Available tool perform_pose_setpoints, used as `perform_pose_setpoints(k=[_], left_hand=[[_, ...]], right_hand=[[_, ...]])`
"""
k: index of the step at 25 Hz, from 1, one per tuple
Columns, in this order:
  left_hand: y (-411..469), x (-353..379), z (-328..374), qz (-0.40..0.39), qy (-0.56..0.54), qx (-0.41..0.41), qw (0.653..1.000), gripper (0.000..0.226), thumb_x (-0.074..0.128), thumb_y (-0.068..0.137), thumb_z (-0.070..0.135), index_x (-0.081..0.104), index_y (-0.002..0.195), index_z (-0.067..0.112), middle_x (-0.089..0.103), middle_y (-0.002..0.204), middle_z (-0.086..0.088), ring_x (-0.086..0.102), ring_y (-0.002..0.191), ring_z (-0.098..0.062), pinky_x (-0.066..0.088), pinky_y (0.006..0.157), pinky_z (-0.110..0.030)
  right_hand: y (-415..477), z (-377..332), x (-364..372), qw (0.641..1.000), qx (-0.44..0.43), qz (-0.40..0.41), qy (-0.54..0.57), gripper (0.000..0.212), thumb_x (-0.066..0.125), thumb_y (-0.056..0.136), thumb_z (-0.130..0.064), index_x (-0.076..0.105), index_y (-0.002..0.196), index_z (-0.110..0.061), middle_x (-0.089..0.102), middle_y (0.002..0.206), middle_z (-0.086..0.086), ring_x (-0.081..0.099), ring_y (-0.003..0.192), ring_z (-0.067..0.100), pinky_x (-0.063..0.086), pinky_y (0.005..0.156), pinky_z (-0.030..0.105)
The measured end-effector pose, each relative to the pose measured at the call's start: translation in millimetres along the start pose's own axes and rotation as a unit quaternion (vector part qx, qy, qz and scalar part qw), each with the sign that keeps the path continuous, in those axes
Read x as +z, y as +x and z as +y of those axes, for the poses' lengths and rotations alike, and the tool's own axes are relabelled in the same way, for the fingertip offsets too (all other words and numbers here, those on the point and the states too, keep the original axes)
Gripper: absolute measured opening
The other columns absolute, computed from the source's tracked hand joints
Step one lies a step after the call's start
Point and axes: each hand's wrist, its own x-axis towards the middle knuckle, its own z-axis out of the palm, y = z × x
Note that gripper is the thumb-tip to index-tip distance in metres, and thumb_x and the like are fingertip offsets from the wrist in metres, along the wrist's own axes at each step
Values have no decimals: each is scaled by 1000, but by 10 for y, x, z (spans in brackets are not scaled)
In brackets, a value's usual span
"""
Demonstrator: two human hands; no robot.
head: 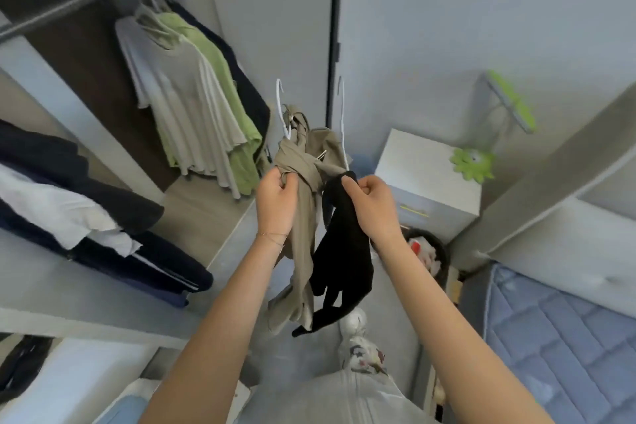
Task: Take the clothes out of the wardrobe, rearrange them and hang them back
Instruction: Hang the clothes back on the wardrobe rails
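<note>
My left hand (278, 203) grips a bunched khaki garment (303, 244) that hangs from white hangers (280, 103), out in front of the open wardrobe. My right hand (373, 205) pinches the top of a black garment (344, 262) that dangles beside the khaki one. A second white hanger hook (341, 103) rises behind the bundle. On the wardrobe rail (69, 5) hang a grey top (179, 93), a green top (220, 69) and a dark garment (247, 86).
Folded dark and white clothes (79, 210) lie on a wardrobe shelf at left. A white bedside cabinet (426, 179) with a green toy (473, 163) stands at right. A blue quilted mattress (564, 337) fills the lower right, and a dark basket (428, 251) sits by it.
</note>
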Motion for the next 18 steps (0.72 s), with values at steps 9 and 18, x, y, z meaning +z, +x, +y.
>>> perform_pose_setpoints(k=[9,18], left_hand=[[1101,-437,49,185,12,-27,982,22,53,95,12,61,89,-8,61,79,-22,53,73,-15,45,73,-34],[1838,-827,-121,286,18,-66,956,31,56,95,14,45,66,10,42,60,-1,39,55,-6,35,59,-26]], right_hand=[[1340,-536,830,970,-83,-228,-23,29,62,93,-34,47,79,-13,40,59,-5,36,49,4,32,45,12],[2016,-964,1850,933,-123,-336,-44,34,63,91,-36,42,69,-21,38,54,-13,38,47,2,33,50,14]])
